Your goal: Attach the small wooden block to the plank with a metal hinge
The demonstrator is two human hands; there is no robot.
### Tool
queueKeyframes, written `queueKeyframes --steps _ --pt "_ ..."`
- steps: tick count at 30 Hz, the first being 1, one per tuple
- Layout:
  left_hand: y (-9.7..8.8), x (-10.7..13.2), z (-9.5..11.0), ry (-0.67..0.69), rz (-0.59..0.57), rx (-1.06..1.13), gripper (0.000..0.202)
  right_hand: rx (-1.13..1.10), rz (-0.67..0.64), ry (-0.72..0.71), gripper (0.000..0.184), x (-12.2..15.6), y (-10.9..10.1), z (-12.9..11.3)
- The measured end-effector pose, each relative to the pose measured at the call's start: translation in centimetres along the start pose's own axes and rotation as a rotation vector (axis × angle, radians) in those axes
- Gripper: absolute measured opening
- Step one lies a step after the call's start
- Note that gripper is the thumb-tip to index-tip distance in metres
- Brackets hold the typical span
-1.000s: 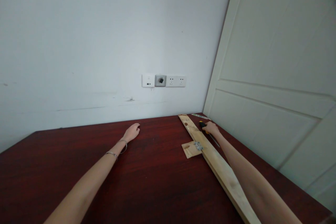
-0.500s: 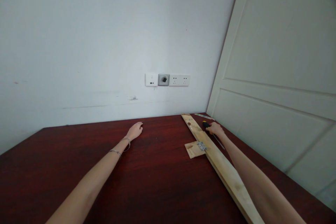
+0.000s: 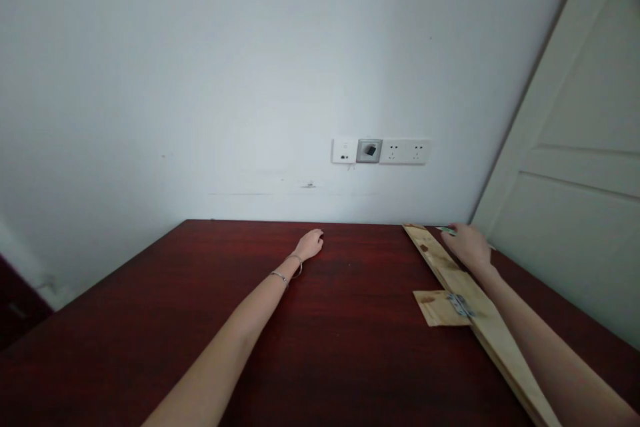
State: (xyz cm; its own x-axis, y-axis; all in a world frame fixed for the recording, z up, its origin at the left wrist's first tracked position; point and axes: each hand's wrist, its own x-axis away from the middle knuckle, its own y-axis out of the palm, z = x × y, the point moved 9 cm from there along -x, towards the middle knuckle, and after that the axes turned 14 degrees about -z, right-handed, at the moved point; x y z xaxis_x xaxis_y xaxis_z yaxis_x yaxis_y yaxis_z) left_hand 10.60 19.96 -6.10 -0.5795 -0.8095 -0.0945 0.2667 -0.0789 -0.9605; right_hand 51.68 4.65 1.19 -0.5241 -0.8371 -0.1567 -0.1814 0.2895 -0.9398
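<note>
My left hand [image 3: 310, 244] rests on the dark red tabletop [image 3: 300, 360], fingers curled together, with nothing seen in them. On the right, my right hand [image 3: 469, 245] is over a thin printed strip [image 3: 444, 230] near the back edge. Its fingers are bent down and mostly hidden, so what they grip, if anything, does not show. Left of that hand lies a long wooden board [image 3: 493, 327]. A metal hinge [image 3: 459, 305] joins the board's left edge to a small wooden piece [image 3: 434, 309]. The screwdriver seen earlier is out of sight now.
A white wall [image 3: 250, 80] rises behind the table, with sockets [image 3: 404, 151] and a grey wall plate [image 3: 369, 151] on it. A pale panelled door [image 3: 580, 227] borders the table's right side.
The view has swung left, so everything sits further right in the picture. My right hand has moved back to the strip, and the screwdriver it held no longer shows. My left hand stays put.
</note>
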Motion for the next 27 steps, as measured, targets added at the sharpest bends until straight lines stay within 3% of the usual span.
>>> queueKeyframes --steps 4,8,13,17,27 --pt "0.0 0.2 0.1 0.007 0.002 0.014 0.036 -0.099 -0.056 -0.064 0.035 2.7 2.5 -7.7" --pt "-0.1 0.4 0.2 0.02 0.008 0.025 0.035 -0.05 -0.144 -0.275 0.034 6.7 7.0 -16.4" --pt "-0.2 0.5 0.3 0.023 0.014 0.026 0.035 -0.008 -0.2 -0.43 0.035 10.3 11.6 -23.2" --pt "-0.2 0.6 0.4 0.021 0.018 0.029 0.035 0.027 -0.221 -0.475 0.038 11.4 13.4 -25.2" --pt "-0.1 0.7 0.5 0.016 0.012 0.03 0.034 0.081 -0.234 -0.491 0.039 11.6 13.9 -25.4"
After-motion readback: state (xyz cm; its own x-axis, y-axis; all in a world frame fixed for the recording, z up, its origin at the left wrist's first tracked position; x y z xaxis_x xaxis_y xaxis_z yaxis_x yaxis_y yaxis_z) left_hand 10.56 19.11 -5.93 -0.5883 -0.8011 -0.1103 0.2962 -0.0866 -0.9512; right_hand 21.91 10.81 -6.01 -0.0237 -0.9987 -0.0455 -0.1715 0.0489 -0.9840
